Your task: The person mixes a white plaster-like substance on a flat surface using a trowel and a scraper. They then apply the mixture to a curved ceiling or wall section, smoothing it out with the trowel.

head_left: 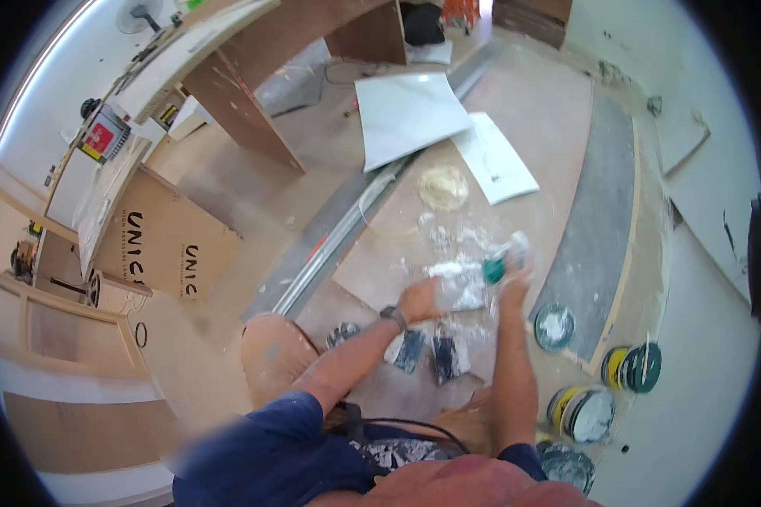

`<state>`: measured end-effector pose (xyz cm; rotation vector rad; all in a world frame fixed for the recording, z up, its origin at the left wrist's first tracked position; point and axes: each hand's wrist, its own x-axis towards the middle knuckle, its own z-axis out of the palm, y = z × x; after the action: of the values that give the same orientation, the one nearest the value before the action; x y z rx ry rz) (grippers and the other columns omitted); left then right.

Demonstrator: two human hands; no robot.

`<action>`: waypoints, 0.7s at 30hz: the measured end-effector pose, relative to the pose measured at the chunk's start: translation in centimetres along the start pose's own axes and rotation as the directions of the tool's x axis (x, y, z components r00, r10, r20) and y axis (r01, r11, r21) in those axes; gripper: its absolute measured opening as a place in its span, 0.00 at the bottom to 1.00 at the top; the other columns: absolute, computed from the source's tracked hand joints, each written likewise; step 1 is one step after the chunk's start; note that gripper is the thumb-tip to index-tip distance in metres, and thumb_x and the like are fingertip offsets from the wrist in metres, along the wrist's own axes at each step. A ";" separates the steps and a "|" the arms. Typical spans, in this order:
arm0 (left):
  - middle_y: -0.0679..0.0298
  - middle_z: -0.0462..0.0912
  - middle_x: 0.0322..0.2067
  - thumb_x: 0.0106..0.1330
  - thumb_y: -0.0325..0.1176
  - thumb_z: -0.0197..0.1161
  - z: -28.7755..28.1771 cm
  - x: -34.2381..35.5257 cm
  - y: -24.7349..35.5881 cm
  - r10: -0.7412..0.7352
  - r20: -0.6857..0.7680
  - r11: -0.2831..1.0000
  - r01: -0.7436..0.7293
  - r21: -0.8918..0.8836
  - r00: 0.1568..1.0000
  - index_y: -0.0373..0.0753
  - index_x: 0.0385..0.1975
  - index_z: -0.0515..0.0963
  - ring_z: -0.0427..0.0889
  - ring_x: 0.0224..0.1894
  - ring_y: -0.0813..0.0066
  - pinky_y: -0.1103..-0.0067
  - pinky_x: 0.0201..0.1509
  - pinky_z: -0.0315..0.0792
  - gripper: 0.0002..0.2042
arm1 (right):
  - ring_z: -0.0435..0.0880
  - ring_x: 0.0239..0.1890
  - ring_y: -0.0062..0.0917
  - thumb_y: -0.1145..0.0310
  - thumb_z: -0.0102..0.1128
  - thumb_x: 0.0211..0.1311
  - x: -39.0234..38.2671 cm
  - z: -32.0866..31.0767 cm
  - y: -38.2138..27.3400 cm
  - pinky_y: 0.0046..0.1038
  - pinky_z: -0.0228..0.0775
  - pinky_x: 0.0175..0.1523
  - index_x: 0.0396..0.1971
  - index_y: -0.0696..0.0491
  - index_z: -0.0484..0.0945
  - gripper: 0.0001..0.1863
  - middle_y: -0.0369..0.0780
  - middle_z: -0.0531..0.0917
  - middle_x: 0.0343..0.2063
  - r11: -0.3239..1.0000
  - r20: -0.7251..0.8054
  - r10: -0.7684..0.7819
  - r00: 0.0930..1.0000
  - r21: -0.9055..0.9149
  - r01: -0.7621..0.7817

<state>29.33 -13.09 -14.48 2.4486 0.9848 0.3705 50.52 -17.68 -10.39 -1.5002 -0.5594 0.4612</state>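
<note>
My left hand [420, 301], with a watch on its wrist, is at the left end of a pale, white-smeared flat piece [462, 287] and appears to grip its edge. My right hand [516, 280] is closed on a clear container with a green cap [494, 270], tilted with the cap toward the flat piece. Motion blurs the container and my fingertips. White powder [473, 237] is scattered on the board just beyond my hands. Nearer to me lie two dark flat pieces smeared with white, a left one [408, 351] and a right one [451, 358].
Several tubs, including an open green tub of white paste [555, 327] and a yellow-banded tub [583, 414], stand at the right. A cream powder heap [442, 188] lies beyond the scatter, beside white panels [414, 118]. Long metal strips [338, 232] run leftward. A wooden bench [220, 68] stands far left.
</note>
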 end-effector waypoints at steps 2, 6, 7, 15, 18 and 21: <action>0.51 0.74 0.42 0.39 0.54 0.65 1.7 0.0 -3.5 -0.010 0.068 0.999 0.007 0.041 0.998 0.36 0.47 0.67 0.73 0.44 0.58 0.68 0.47 0.67 0.37 | 0.72 0.40 0.30 0.63 0.56 0.54 2.3 -2.2 -0.2 0.29 0.64 0.45 0.45 0.62 0.68 0.22 0.44 0.74 0.39 0.985 -0.190 0.105 0.976 0.155 -0.076; 0.51 0.75 0.37 0.36 0.52 0.67 3.2 0.6 -4.6 -0.038 0.006 0.996 0.037 0.086 0.999 0.38 0.43 0.68 0.74 0.40 0.56 0.66 0.45 0.68 0.34 | 0.76 0.32 0.32 0.58 0.61 0.48 2.2 -9.4 14.0 0.30 0.66 0.40 0.36 0.62 0.72 0.22 0.46 0.78 0.30 0.933 -0.349 0.130 0.928 -0.273 -0.233; 0.51 0.75 0.35 0.36 0.51 0.68 2.9 0.4 -4.7 -0.080 0.039 0.989 0.074 0.131 0.996 0.38 0.43 0.68 0.74 0.39 0.57 0.67 0.44 0.68 0.33 | 0.76 0.32 0.31 0.58 0.61 0.47 0.5 -9.7 16.3 0.30 0.66 0.40 0.35 0.61 0.73 0.22 0.45 0.78 0.29 0.899 -0.371 0.089 0.925 -0.369 -0.234; 0.51 0.74 0.36 0.39 0.48 0.67 2.0 0.5 -7.1 -0.231 0.197 0.912 0.141 0.386 0.953 0.38 0.46 0.66 0.73 0.40 0.56 0.67 0.44 0.67 0.33 | 0.73 0.40 0.41 0.50 0.53 0.50 -1.9 -5.9 24.5 0.38 0.64 0.46 0.32 0.58 0.75 0.23 0.49 0.76 0.35 0.677 -0.292 -0.015 0.956 -0.707 -0.204; 0.52 0.74 0.34 0.39 0.47 0.67 3.1 0.4 -8.3 -0.218 0.205 0.905 0.118 0.409 0.954 0.40 0.47 0.66 0.74 0.39 0.56 0.67 0.43 0.67 0.33 | 0.71 0.41 0.43 0.51 0.50 0.52 -3.1 -6.1 27.8 0.40 0.63 0.47 0.29 0.57 0.76 0.22 0.50 0.76 0.36 0.614 -0.173 -0.192 0.966 -0.789 -0.019; 0.51 0.75 0.33 0.39 0.46 0.67 3.1 0.0 -8.3 -0.224 0.206 0.871 0.101 0.480 0.953 0.40 0.47 0.66 0.74 0.38 0.55 0.66 0.43 0.68 0.33 | 0.71 0.41 0.42 0.53 0.49 0.53 -2.6 -5.7 25.0 0.39 0.62 0.48 0.29 0.56 0.77 0.20 0.50 0.76 0.35 0.581 -0.094 -0.124 0.988 -0.814 -0.005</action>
<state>25.80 -8.87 -21.45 2.7053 1.2687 -0.2734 53.37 -23.09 -35.42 -2.3790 -0.7600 -0.0043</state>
